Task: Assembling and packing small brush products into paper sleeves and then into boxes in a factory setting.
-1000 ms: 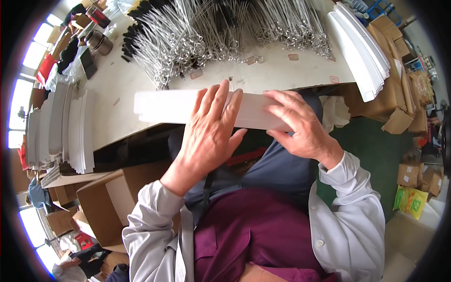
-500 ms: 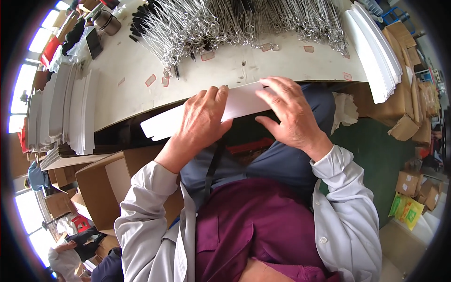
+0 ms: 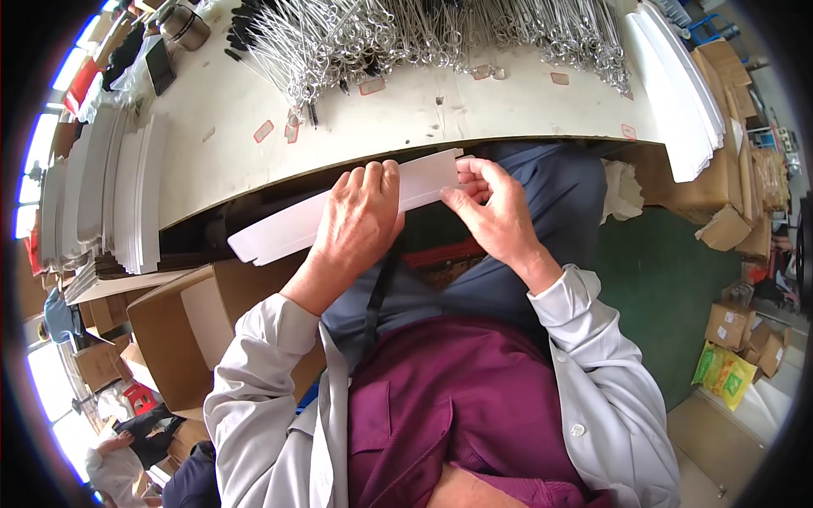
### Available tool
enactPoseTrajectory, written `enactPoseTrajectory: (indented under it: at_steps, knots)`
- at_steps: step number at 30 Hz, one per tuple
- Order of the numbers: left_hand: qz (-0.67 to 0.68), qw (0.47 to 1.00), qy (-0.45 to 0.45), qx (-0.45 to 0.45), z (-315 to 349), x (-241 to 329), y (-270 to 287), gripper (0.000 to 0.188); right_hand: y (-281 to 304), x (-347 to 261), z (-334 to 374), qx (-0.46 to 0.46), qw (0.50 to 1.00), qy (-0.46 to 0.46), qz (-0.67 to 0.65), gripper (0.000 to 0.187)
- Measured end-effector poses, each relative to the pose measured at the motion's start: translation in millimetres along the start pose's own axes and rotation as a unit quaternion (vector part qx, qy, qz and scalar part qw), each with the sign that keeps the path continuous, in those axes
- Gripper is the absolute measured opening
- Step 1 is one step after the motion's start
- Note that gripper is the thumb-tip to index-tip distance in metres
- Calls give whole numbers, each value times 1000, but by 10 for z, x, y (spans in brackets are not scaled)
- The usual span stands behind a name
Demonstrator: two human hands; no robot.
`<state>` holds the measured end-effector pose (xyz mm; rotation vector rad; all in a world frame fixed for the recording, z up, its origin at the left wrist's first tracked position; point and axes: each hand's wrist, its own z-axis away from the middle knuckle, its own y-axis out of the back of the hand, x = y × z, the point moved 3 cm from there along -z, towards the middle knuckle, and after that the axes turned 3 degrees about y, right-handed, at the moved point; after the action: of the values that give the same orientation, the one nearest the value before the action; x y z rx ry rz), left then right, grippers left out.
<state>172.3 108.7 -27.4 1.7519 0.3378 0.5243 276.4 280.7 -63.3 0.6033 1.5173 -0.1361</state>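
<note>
A long, narrow white cardboard box (image 3: 428, 179) slants over my lap, just in front of the table edge. My left hand (image 3: 357, 216) is wrapped round its middle, knuckles up, with the thumb side hidden behind the palm. At the box's right end, where small flaps stick out, my right hand (image 3: 498, 213) has its fingers curled and its thumb against the lower corner. The box's left end (image 3: 269, 240) reaches out past my left hand and shows a notched tip.
Wire-handled brushes with looped ends (image 3: 364, 46) lie heaped across the table (image 3: 212, 173). Flat white card blanks stand stacked at left (image 3: 127, 195) and right (image 3: 677, 93). An open brown carton (image 3: 182, 330) sits below left. A metal flask (image 3: 185, 27) stands far left.
My right hand has come down and inward, its spread fingers now curled onto the box's right end. My left hand and the box have shifted slightly left.
</note>
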Motion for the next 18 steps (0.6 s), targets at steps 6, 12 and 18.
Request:
enactPoseTrajectory:
  at_steps: [6,12,18]
  knots:
    - [-36,999,-15,1,62,34,-243,75,17,-54,-34,-81,990,-69,-92,32]
    - [-15,1000,-25,1,109,5,-285,78,79,-99,-54,-172,960,-175,-138,36]
    - [23,999,-27,17,150,0,-269,76,106,-57,-84,-218,881,-301,-291,38]
